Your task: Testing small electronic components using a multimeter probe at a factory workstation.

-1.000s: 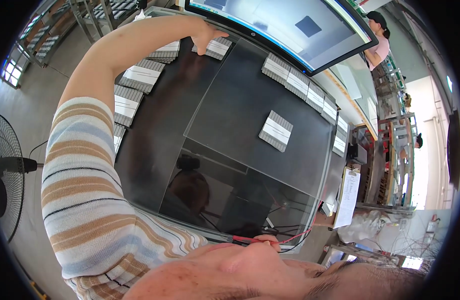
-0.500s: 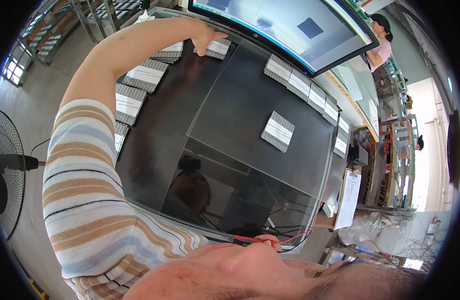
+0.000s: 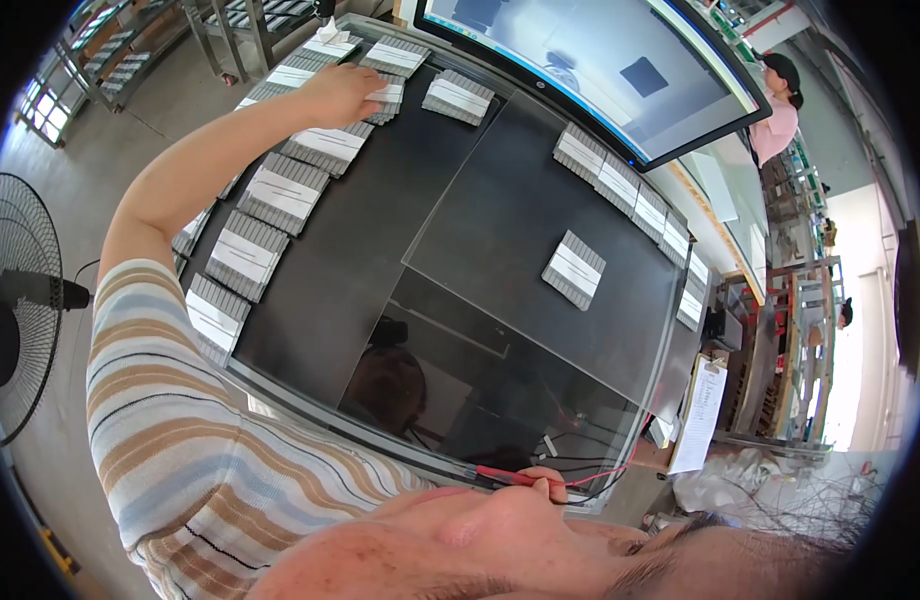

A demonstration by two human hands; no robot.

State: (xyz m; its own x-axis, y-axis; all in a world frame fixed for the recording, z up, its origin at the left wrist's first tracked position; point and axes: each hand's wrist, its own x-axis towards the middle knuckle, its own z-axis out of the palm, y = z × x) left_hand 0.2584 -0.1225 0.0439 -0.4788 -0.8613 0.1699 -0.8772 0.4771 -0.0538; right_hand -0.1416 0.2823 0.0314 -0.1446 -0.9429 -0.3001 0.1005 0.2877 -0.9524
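My left hand (image 3: 342, 95) is at the far left of the dark table, its fingers curled round a thin grey ribbed block with a white band (image 3: 388, 95). That block lies among several like it, in overlapping rows along the left edge. Just right of the hand, one similar block (image 3: 460, 97) lies by itself. Another lone block (image 3: 574, 270) rests on the clear sheet at the middle right. Low at the near edge, my right hand (image 3: 542, 482) is closed on a red test probe (image 3: 495, 474), which has red and black leads nearby.
A monitor (image 3: 620, 75) stands at the far side, with a row of blocks (image 3: 618, 184) before it. A clipboard (image 3: 698, 410) hangs at the right edge. A black fan (image 3: 20, 300) stands at the left. Beyond the monitor is a person in pink (image 3: 777, 125).
My left hand has moved left from the lone block at the far edge to the rows of blocks, leaving that block on the table. My right hand stays with the probe.
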